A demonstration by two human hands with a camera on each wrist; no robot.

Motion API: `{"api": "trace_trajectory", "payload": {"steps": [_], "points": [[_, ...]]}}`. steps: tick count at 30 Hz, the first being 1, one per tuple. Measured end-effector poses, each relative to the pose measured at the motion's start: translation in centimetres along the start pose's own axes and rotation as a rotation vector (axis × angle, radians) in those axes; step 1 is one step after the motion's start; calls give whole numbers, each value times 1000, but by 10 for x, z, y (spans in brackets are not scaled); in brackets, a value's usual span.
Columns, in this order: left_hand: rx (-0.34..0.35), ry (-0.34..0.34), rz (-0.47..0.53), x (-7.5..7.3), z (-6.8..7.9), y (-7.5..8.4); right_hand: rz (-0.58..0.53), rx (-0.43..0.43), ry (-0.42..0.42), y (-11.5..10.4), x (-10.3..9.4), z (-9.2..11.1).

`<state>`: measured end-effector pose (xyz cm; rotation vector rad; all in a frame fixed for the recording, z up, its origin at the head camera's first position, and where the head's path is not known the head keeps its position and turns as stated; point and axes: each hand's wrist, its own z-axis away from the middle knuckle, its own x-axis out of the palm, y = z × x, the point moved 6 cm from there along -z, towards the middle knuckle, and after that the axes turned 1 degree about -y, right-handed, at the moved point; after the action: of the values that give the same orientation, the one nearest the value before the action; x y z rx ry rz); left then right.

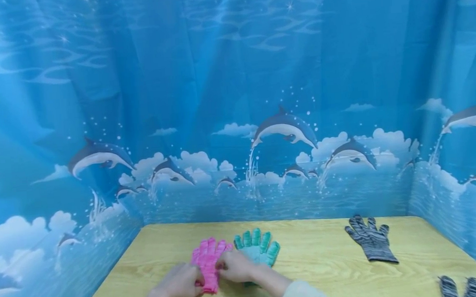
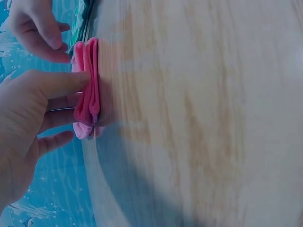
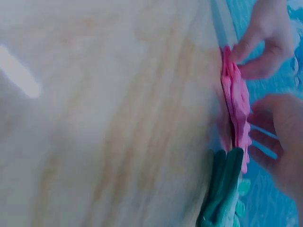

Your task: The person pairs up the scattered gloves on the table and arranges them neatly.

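Hands meet at the pink glove (image 1: 207, 263), which lies on the surface (image 1: 319, 272) just beside the green glove (image 1: 255, 248): the left hand (image 1: 183, 281) pinches its cuff (image 1: 209, 288), likely to steady it; the right hand (image 1: 237, 266) curves loosely at its edge, contact unclear

No legible txt, nos., labels, brands or signs in any cam view.

Pink glove (image 1: 208, 267): knitted cloth; tabletop (image 1: 313, 254): smooth, glossy wood-grain.
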<state>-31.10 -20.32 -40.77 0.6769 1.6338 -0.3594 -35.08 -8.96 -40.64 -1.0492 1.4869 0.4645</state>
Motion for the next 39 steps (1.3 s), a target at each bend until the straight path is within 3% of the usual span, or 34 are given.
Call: {"api": "trace_trajectory", "payload": {"steps": [3,5,16,24,30,39], "points": [[-6,-7,-3,1,0,0,109,85,106,17,-10,-2],[-11,-15,7,2,-1,-1,188,113,123,26,-13,-3],[3,-4,-40,5,0,0,489,193,-15,37,6,-9],[8,13,-59,5,0,0,463,251,-80,40,17,-15],[1,17,-63,5,1,-1,520,208,-16,36,14,-19],[-44,10,-13,7,0,-6,513,138,61,34,7,-19]]}}
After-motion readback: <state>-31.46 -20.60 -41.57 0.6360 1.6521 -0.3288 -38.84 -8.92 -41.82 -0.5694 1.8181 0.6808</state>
